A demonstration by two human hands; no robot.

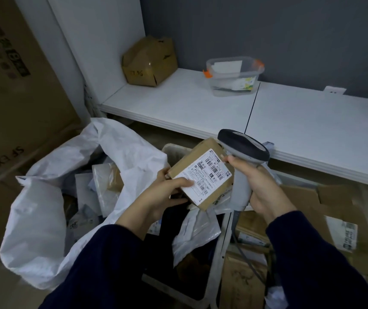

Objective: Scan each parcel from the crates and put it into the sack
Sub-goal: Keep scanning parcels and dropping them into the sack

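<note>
Head camera shows the left hand point(167, 192) grasping a small cardboard parcel point(203, 172) above the crates point(214, 253), beside the open sack point(51, 197), while the right hand point(258, 184) clenches around the scanner point(243, 150).

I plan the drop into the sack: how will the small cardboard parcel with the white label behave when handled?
The cardboard parcel is probably stiff: its edges look straight in the left hand. It seems light, since that hand alone appears to carry it. Flat sides suggest it will not roll.
</note>
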